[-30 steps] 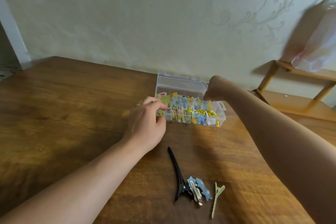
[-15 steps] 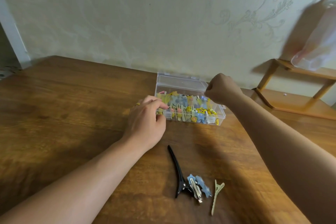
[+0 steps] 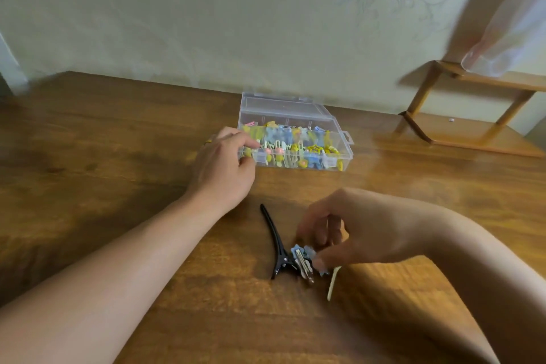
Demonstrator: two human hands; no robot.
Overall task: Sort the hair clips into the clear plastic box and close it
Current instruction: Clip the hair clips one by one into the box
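Note:
The clear plastic box (image 3: 339,139) lies open at the back of the wooden table (image 3: 103,142), its lid (image 3: 283,106) tipped back toward the wall, and its compartments hold several yellow, blue and pink clips. My left hand (image 3: 224,165) grips the box's left end, thumb on the front wall. Three clips lie loose in front: a long black clip (image 3: 274,239), a blue flower clip (image 3: 301,258) and a pale green clip (image 3: 333,284). My right hand (image 3: 354,230) is down over the blue clip, thumb and fingertips pinching it.
A small wooden shelf (image 3: 472,80) stands on the table at the back right, with a clear plastic bag (image 3: 508,32) hanging above it. The wall runs right behind the box.
My right hand left the box's right end, came down toward me and closed on the blue clip. The left hand stayed on the box.

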